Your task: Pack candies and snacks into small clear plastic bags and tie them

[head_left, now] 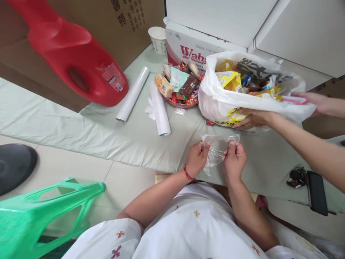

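Stretched between my two hands is a clear plastic wrapper [215, 153], crinkled and see-through. My left hand [198, 156], with a red cord at the wrist, pinches its left side. The right side is pinched by my right hand [235, 156]. Both hands are just above the table's near edge. Beyond them, a white plastic bag [215, 97] full of packaged snacks is held by another person's hands [256, 118]. Left of the bag, a round tray [183, 105] is heaped with wrapped snacks.
Two white rolls [133, 93] lie on the cloth-covered table [88, 140], near a red jug [88, 68] and a paper cup [158, 39]. Cartons [188, 46] stand behind. Keys [296, 177] and a black phone [317, 192] lie at the right. A green stool [32, 212] stands lower left.
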The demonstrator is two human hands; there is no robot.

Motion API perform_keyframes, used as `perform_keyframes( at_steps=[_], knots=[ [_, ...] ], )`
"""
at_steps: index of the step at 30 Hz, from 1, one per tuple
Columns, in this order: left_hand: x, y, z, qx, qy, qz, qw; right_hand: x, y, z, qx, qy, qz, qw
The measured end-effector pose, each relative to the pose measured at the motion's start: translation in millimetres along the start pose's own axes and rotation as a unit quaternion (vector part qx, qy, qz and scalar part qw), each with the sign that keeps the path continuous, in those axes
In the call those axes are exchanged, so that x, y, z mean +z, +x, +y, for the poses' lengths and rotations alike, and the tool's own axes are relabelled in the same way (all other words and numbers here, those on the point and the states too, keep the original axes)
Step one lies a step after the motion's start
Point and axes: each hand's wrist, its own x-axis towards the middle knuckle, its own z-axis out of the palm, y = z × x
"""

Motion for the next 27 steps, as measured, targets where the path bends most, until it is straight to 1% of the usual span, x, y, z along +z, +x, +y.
perform_keyframes(
  at_steps=[4, 7, 12, 17, 19, 22, 24, 26, 27],
  knots=[
    [-6.9, -0.6, -3.4, -0.013, 0.01, 0.0, 1.0, -3.4, 2.7, 3.2, 0.018, 0.0, -0.023, 1.0],
    [-15.5, 0.1, -2.7, -0.05, 0.018, -0.004, 0.999, -7.1, 7.2, 6.3, 0.042, 0.001, -0.037, 0.998],
    [-32.8, 4.0, 0.7, -0.124, -0.011, -0.072, 0.99, -15.9, 21.3, 7.7, 0.072, -0.028, -0.066, 0.995],
    [-44.9, 6.7, 1.6, -0.158, -0.067, -0.102, 0.98, -23.4, 33.2, 4.4, 0.095, -0.013, -0.068, 0.993],
    [-46.6, 7.0, 1.8, -0.154, -0.093, -0.111, 0.977, -25.0, 35.7, 3.1, 0.111, -0.003, -0.075, 0.991],
    [-43.3, 7.7, 4.8, -0.125, -0.158, -0.09, 0.975, -23.8, 36.3, 1.4, 0.156, 0.032, -0.084, 0.984],
    [-36.7, 8.6, 8.3, -0.133, -0.226, -0.069, 0.962, -20.3, 33.9, 0.9, 0.176, 0.059, -0.084, 0.979],
    [-27.6, 9.9, 11.0, -0.151, -0.275, -0.035, 0.949, -15.4, 29.0, 1.4, 0.173, 0.074, -0.078, 0.979],
    [-22.9, 10.6, 11.7, -0.15, -0.277, -0.006, 0.949, -12.9, 25.8, 2.2, 0.167, 0.077, -0.074, 0.98]
  ],
)
